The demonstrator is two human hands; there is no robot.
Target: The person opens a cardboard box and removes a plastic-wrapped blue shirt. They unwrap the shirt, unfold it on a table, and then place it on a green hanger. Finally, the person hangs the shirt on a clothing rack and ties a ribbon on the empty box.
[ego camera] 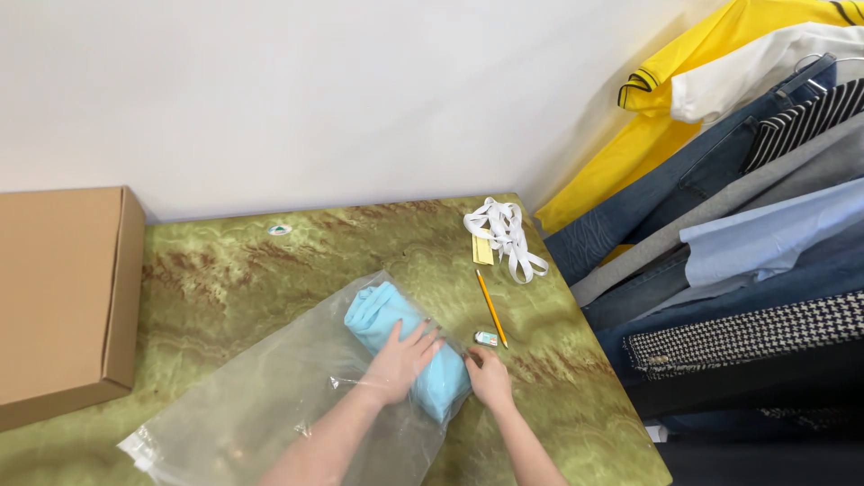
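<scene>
The left hand [400, 360] lies flat, fingers spread, on one folded light-blue garment [396, 319] inside one clear plastic bag [261, 405]. The right hand [489, 376] pinches the bag's edge beside the garment. Near it lie one pencil [490, 308], one small eraser [486, 338], one white tape coil [506, 232]. One cardboard box [63, 297] sits far left on the green table [234, 270].

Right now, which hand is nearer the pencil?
Right. The right hand sits at the bag's edge just below the pencil; the left hand rests on the blue cloth, farther away.
</scene>
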